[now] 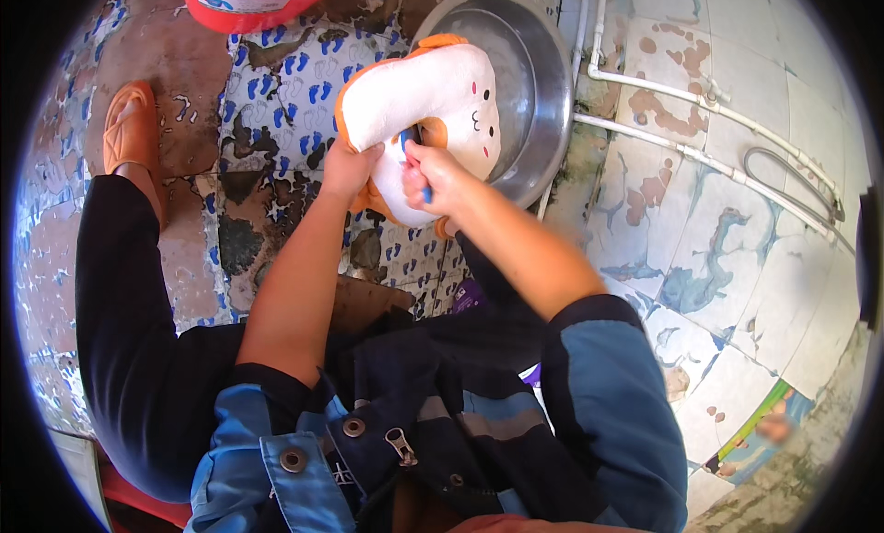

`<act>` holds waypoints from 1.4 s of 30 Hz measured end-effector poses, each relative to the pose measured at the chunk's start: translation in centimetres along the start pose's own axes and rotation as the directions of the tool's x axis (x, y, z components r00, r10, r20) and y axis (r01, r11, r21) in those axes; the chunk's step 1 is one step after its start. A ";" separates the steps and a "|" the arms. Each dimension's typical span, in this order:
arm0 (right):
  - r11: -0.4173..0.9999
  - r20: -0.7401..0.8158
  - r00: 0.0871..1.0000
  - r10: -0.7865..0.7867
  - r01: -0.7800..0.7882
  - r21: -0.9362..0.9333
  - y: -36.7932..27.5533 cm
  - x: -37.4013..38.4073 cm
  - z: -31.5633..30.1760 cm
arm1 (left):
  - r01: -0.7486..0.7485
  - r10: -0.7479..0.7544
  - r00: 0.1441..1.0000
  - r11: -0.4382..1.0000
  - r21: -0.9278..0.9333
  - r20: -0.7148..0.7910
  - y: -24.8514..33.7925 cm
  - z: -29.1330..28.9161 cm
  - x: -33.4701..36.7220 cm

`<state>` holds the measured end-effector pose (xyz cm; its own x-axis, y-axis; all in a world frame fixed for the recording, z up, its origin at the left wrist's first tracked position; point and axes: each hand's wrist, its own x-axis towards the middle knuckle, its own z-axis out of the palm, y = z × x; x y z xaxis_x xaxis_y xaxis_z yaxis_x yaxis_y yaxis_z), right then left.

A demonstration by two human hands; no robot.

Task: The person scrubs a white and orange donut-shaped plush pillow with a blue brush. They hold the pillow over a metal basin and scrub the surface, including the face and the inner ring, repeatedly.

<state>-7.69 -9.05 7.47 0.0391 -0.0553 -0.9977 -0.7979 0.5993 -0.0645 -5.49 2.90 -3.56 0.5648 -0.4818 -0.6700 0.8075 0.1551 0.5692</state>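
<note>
A plush U-shaped neck pillow (pixel 391 86), white with orange edging and a small stitched face, is held up over the near left rim of a metal basin (pixel 543 118). My left hand (pixel 348 169) grips the pillow's lower left side, the thumb lying on the white fabric. Wrapped round a slim blue-handled tool (pixel 427 193) is my right hand (pixel 437 175), close against the pillow's inner curve. The tool's working end is mostly hidden by the fingers and the pillow, so its kind does not show.
A red plastic tub (pixel 244 8) stands at the far left. White pipes (pixel 672 146) and a thin grey hose (pixel 783 164) run along the tiled wall at right. My foot in an orange slipper (pixel 132 128) rests on the worn, footprint-patterned floor (pixel 276 82).
</note>
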 end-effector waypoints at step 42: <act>-0.893 0.593 0.672 -0.444 -0.281 -0.351 -8.2 -2.0 -2.6 | -0.037 0.024 0.997 0.985 0.170 0.075 0.8 -1.2 0.2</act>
<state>-2.79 -15.86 10.00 0.7369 0.1700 -0.6543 0.4908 -0.8001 0.3448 -4.50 3.95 -3.79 0.5697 -0.5416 -0.6182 0.7454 0.0239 0.6661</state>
